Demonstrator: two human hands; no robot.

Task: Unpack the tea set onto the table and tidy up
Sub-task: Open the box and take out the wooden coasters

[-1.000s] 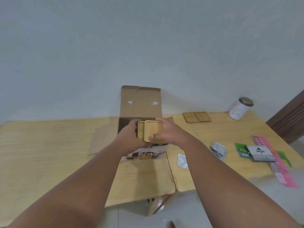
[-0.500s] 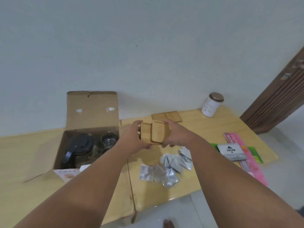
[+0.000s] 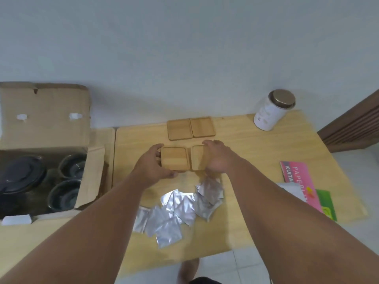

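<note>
Each hand grips a wooden coaster: left hand [image 3: 152,162] one [image 3: 174,159], right hand [image 3: 215,158] another [image 3: 198,157]. They likely go down beside the laid pair [image 3: 190,128]. Glassware waits in the box [image 3: 90,173].

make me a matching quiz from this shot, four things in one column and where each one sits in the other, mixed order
Things:
1. white cylindrical tin with a bronze lid
2. dark glass teapot with a black lid
3. pile of silver foil sachets
4. pink printed paper packet

Places:
A. inside the open cardboard box
B. far right corner of the table
C. on the table just below the hands
D. right edge of the table, beside a green packet

Pairs: 1-B, 2-A, 3-C, 4-D
</note>
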